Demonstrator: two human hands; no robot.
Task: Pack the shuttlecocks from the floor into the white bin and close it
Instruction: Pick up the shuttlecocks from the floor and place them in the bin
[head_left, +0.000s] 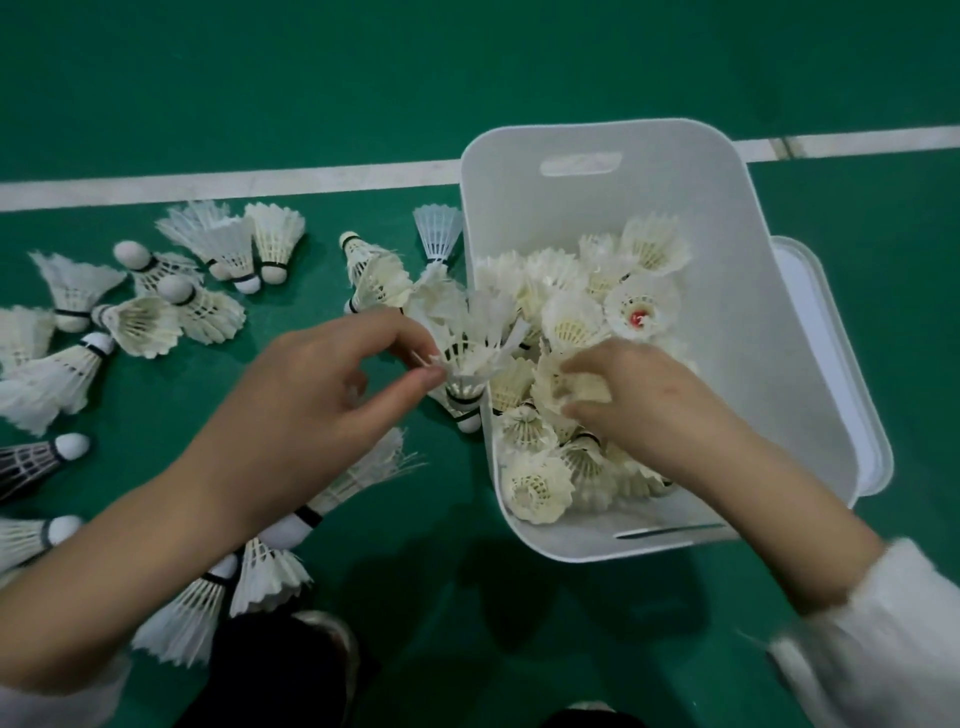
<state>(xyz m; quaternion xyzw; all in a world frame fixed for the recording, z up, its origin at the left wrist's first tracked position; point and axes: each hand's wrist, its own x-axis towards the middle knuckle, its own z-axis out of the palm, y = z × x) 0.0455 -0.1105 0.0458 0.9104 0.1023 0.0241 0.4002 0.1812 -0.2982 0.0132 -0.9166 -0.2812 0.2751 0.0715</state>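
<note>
Head view: we see the left hand (322, 395) pinching a frayed shuttlecock (470, 348) between thumb and forefinger, right at the left rim of the white bin (727, 218). The right hand (639, 400) is inside the bin, its fingers curled around a second shuttlecock (566, 384) on top of the packed shuttlecocks (571, 317). The bin stands open on the green floor (363, 78), and its lid (831, 338) lies just beside its right wall. We count many loose shuttlecocks (145, 322) scattered on the floor to the left, below a white line (234, 182).
</note>
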